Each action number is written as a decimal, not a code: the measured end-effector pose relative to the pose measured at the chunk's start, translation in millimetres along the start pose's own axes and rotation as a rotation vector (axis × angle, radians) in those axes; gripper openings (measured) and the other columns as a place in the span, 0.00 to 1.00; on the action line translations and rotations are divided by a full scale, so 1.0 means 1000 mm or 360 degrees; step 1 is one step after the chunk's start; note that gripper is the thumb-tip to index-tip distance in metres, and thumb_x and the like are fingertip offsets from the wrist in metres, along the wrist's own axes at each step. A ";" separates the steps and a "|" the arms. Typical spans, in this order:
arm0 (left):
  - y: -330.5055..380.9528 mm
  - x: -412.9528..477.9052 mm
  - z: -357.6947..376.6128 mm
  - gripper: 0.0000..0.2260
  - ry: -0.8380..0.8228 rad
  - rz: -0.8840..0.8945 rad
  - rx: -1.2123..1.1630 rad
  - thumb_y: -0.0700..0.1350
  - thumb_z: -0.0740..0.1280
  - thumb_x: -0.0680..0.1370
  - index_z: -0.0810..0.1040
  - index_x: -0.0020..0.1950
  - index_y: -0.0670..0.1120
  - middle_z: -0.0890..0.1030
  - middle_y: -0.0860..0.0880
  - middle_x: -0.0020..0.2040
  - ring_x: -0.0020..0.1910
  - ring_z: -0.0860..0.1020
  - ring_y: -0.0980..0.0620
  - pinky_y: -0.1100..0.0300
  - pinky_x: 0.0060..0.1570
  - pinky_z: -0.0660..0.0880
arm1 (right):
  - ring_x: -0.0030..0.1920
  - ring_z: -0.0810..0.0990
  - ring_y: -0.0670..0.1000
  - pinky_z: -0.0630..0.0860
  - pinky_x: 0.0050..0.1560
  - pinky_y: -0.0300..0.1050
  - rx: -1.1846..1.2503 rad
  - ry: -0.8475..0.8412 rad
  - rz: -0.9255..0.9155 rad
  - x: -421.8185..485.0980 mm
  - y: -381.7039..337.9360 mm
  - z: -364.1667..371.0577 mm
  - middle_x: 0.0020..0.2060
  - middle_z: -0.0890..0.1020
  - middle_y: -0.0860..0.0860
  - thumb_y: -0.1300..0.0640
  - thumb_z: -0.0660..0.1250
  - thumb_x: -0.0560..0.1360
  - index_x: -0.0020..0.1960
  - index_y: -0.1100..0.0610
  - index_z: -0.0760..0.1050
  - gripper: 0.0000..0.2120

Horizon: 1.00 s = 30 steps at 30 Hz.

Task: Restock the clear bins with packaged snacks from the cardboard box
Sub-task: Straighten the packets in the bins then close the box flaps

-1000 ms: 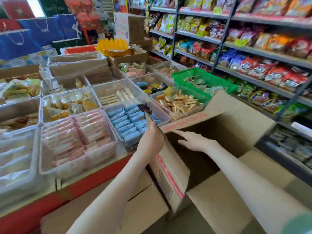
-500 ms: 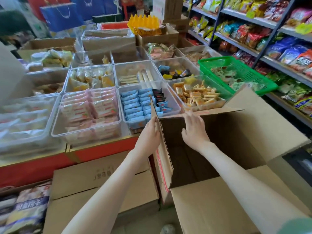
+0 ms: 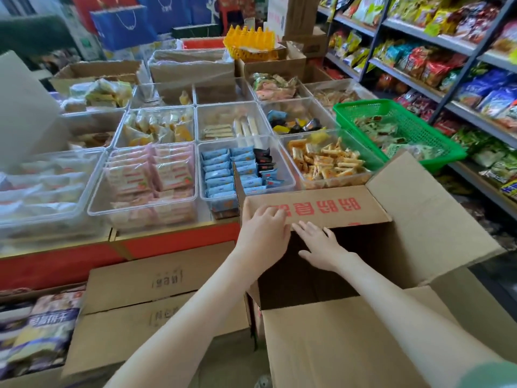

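Observation:
The open cardboard box [image 3: 349, 345] stands in front of me, its inside dark and its contents not visible. Its far flap [image 3: 335, 205], printed in red, lies across the back of the opening. My left hand [image 3: 263, 233] presses on that flap's left corner, thumb up along the flap's side edge. My right hand [image 3: 321, 246] reaches in just under the flap's edge with straight fingers and holds nothing. Beyond the box, clear bins hold pink packets [image 3: 151, 177], blue packets [image 3: 223, 172] and orange snacks [image 3: 327, 163].
A green basket [image 3: 391, 119] of snacks sits right of the bins. Snack shelves [image 3: 461, 65] line the right side. Two closed cardboard boxes [image 3: 156, 292] are stacked at lower left under the red counter edge [image 3: 173, 242]. Bagged goods [image 3: 42, 331] lie far left.
The red-printed far flap now faces me. My left hand has moved from the left flap onto it, and my right hand has dropped just below its edge. The view has shifted.

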State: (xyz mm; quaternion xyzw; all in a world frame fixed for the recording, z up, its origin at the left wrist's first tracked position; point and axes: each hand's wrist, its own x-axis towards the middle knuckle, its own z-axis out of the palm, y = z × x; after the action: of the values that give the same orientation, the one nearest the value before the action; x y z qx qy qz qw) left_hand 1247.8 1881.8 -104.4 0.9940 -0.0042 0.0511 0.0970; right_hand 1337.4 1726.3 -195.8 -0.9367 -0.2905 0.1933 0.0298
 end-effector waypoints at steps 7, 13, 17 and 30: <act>0.064 -0.049 0.028 0.23 -0.0584 -0.0036 0.0016 0.55 0.58 0.81 0.63 0.74 0.49 0.70 0.48 0.70 0.74 0.61 0.48 0.38 0.73 0.42 | 0.77 0.45 0.51 0.46 0.75 0.55 0.0038 0.0123 -0.0076 -0.074 0.035 -0.001 0.78 0.48 0.51 0.48 0.59 0.80 0.78 0.50 0.43 0.34; 0.059 -0.086 0.058 0.30 -0.0526 -0.0225 0.0277 0.40 0.58 0.81 0.47 0.79 0.53 0.61 0.46 0.75 0.76 0.54 0.45 0.36 0.72 0.40 | 0.77 0.48 0.49 0.42 0.75 0.55 0.0042 -0.0119 -0.0225 -0.147 0.073 0.026 0.78 0.50 0.49 0.44 0.54 0.81 0.78 0.47 0.49 0.29; 0.033 -0.116 0.060 0.35 -0.0623 -0.0187 0.0635 0.33 0.58 0.78 0.47 0.79 0.53 0.54 0.42 0.78 0.77 0.47 0.41 0.37 0.72 0.38 | 0.76 0.54 0.51 0.47 0.75 0.55 0.0134 0.0006 0.0024 -0.166 0.112 0.038 0.76 0.57 0.50 0.62 0.48 0.81 0.77 0.51 0.55 0.25; -0.013 -0.144 0.085 0.23 -0.0769 -0.0435 0.0077 0.52 0.59 0.81 0.58 0.75 0.62 0.47 0.52 0.79 0.77 0.39 0.43 0.38 0.73 0.39 | 0.76 0.52 0.49 0.51 0.74 0.49 0.0045 -0.0121 0.0227 -0.196 0.207 0.007 0.77 0.54 0.48 0.64 0.50 0.81 0.76 0.49 0.56 0.25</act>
State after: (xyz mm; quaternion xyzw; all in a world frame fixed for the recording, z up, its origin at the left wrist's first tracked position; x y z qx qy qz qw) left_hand 1113.8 1877.4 -204.7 0.9707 0.1082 -0.2010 0.0755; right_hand 1296.9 1445.5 -169.8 -0.9464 -0.2213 0.2345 0.0183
